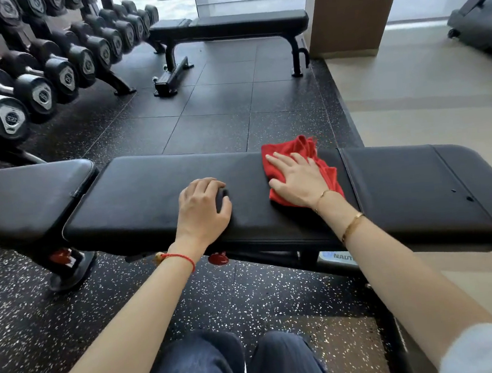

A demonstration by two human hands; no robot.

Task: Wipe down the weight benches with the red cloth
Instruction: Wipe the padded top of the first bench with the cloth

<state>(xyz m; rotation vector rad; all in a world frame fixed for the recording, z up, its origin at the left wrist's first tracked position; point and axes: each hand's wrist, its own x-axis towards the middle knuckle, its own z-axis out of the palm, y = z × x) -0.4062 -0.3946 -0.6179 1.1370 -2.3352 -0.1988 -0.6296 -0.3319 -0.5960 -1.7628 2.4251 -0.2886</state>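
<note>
In the head view, I am looking down over the near weight bench [156, 191], whose long black pad is running across the frame from nine o'clock to three o'clock. The red cloth [304, 148] is lying on this pad at about two o'clock from its middle, with some of it bunching up past the far edge of the pad. I am judging the task to be somewhere in progress on this first bench: the cloth is sitting right of centre on the main pad, and I cannot tell from the surface which stretches have been wiped. The second bench [242, 23] is standing well apart at twelve o'clock, beside the dumbbell rack [49, 63] at ten o'clock, with no cloth near it, so I am counting that one as left to do.

Turning to the grip: the right hand [297, 178] is lying flat on the cloth with fingers straight and spread, pressing it onto the pad rather than clutching it. The left hand [203, 209] is resting on the bare pad just left of the cloth, apart from it, fingers loosely curled with the tips touching the vinyl and holding nothing; I am reading it as bracing while the other hand is wiping.
</note>
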